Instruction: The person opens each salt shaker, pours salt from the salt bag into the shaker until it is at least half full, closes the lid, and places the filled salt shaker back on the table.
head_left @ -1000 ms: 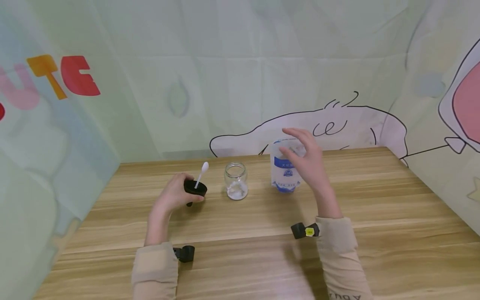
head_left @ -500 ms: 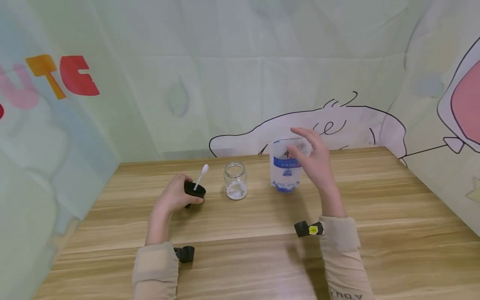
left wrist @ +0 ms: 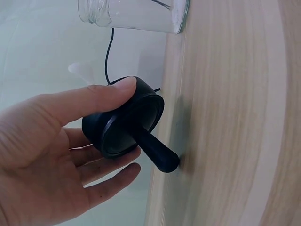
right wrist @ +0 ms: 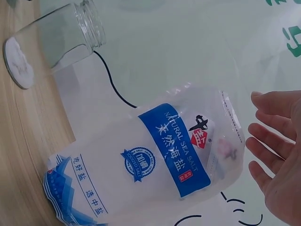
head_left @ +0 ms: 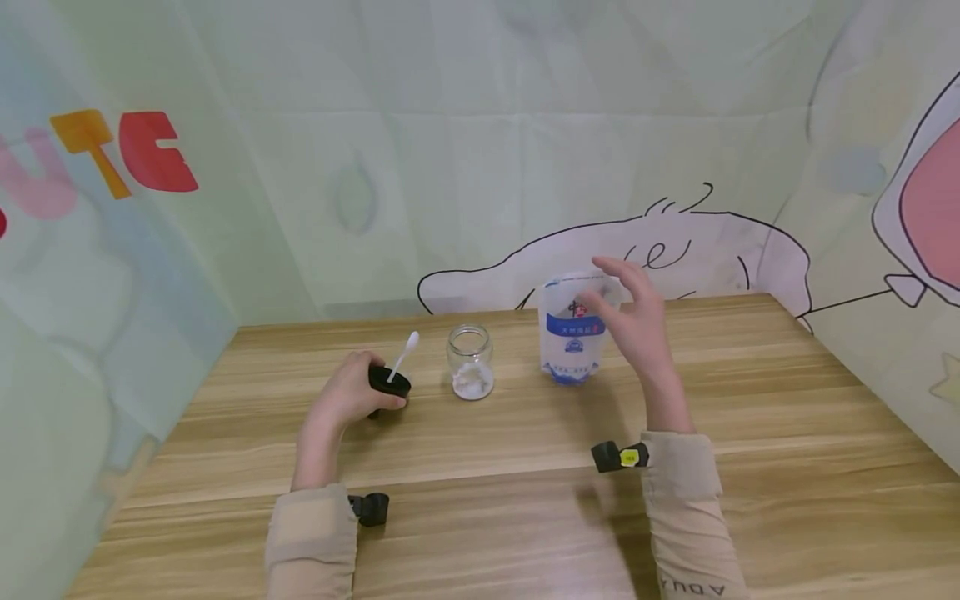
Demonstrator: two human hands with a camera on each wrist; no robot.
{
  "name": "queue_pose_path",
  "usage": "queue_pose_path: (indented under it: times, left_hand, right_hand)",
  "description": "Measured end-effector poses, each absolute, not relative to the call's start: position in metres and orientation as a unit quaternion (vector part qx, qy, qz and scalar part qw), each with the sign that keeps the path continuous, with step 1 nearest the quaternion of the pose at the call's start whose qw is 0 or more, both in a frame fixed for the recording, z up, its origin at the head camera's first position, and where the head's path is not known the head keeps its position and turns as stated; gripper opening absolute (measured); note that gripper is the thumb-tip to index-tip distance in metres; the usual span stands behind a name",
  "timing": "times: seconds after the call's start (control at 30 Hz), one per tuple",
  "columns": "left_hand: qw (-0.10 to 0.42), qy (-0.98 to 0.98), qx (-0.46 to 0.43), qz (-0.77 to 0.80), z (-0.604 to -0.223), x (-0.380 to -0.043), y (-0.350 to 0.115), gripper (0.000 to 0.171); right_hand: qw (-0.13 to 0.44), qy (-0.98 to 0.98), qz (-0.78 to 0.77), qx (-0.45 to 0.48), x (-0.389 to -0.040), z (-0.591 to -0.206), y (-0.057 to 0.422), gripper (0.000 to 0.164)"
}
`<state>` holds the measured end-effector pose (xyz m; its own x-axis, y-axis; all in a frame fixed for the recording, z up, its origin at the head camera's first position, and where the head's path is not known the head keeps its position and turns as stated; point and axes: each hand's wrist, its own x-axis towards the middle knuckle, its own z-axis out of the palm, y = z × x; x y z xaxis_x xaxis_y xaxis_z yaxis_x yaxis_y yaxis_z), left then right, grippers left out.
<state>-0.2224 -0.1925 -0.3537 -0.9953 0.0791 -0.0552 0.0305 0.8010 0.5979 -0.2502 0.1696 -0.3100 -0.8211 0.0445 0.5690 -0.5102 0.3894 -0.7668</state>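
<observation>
Soft light lays faint shadows (head_left: 626, 546) on the table (head_left: 480, 450) and pale glare (head_left: 558, 575) toward its near edge, while the wrist views look dimmer.

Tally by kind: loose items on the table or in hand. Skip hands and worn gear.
Jar: 1
Salt bag: 1
Black lid: 1
White spoon: 1
Total: 4
</observation>
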Motion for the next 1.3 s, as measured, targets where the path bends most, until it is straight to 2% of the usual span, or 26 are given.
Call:
queue_pose_path:
  times: [0.53, 1.3]
  left_hand:
    - [0.044, 0.951, 0.022, 0.305, -0.355, -0.224, -0.191, 0.069]
    - [0.052, 0.954, 0.015, 0.294, -0.356, -0.222, -0.188, 0.068]
  right_hand:
    - [0.278, -0.776, 0.554, 0.117, -0.255, -0.315, 0.18, 0.05]
    - [0.247, -0.761, 0.595, 0.082, -0.259, -0.324, 0.183, 0.063]
